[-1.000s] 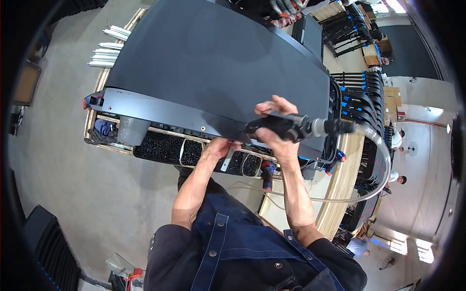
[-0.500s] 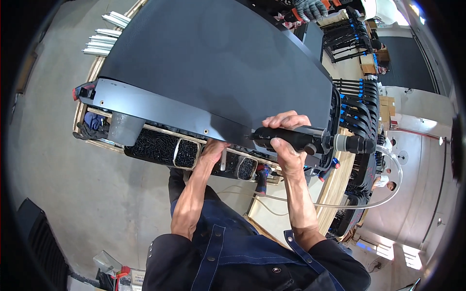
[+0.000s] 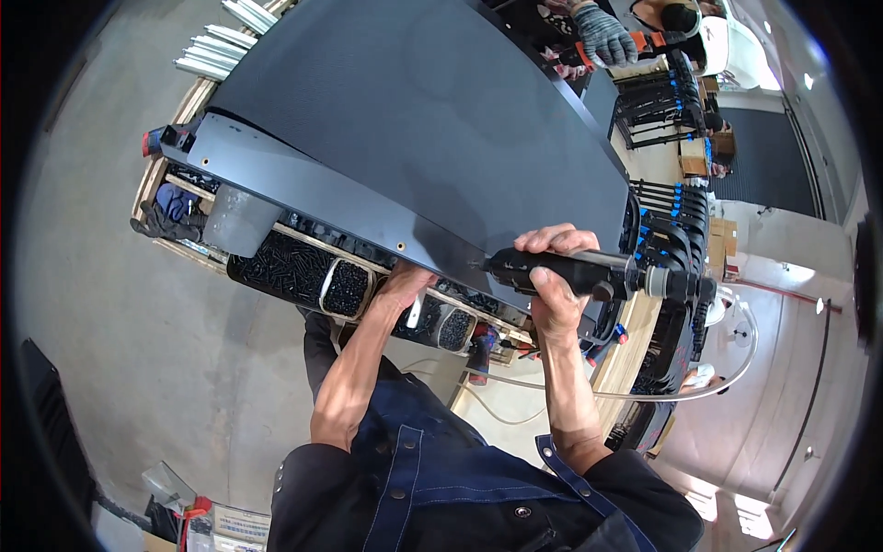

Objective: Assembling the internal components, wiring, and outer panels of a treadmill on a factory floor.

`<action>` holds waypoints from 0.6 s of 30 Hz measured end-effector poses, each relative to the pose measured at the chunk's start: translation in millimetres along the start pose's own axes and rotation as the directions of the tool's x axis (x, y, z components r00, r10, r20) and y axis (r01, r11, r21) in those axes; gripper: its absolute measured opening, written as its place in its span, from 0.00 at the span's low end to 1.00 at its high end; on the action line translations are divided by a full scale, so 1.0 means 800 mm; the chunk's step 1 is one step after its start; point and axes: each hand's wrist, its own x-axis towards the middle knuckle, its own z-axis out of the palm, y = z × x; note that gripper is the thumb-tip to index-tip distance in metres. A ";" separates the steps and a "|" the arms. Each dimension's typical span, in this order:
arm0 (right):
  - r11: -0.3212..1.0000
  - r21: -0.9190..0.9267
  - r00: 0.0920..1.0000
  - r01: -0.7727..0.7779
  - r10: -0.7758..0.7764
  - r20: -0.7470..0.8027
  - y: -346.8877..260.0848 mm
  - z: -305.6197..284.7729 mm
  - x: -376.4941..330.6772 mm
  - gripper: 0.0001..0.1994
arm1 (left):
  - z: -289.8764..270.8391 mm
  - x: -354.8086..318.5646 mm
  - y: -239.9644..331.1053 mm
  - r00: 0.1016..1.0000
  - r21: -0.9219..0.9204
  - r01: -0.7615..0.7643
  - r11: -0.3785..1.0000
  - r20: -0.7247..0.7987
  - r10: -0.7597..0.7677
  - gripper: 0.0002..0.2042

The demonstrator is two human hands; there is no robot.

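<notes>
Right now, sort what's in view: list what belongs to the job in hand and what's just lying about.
In the job:
- right hand gripping the black pneumatic screwdriver
- dark metal panel, tip at its front edge
- left hand under that edge
- trays of black screws

Lying about:
- grey bin
- white strips
- a co-worker's gloved hand

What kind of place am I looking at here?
Probably a factory assembly floor: the right hand holds an air-fed screwdriver against a large dark metal panel, with bins of black screws below on bare concrete.

grey concrete floor (image 3: 120, 368), wooden workbench (image 3: 625, 354)
</notes>
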 end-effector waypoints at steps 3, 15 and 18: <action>0.999 -0.046 1.000 0.000 0.001 0.023 0.000 0.002 -0.001 0.22 | 0.014 -0.006 -0.005 0.995 -0.174 -0.054 0.983 -0.093 0.038 0.13; 0.999 -0.050 0.996 -0.005 0.010 0.091 -0.001 -0.002 0.003 0.21 | 0.033 -0.014 -0.004 0.966 -0.288 -0.258 0.922 -0.103 0.238 0.06; 0.998 -0.054 0.989 0.021 -0.012 0.148 0.000 -0.002 0.005 0.21 | 0.018 -0.005 -0.025 0.958 -0.231 -0.286 0.930 -0.057 0.280 0.08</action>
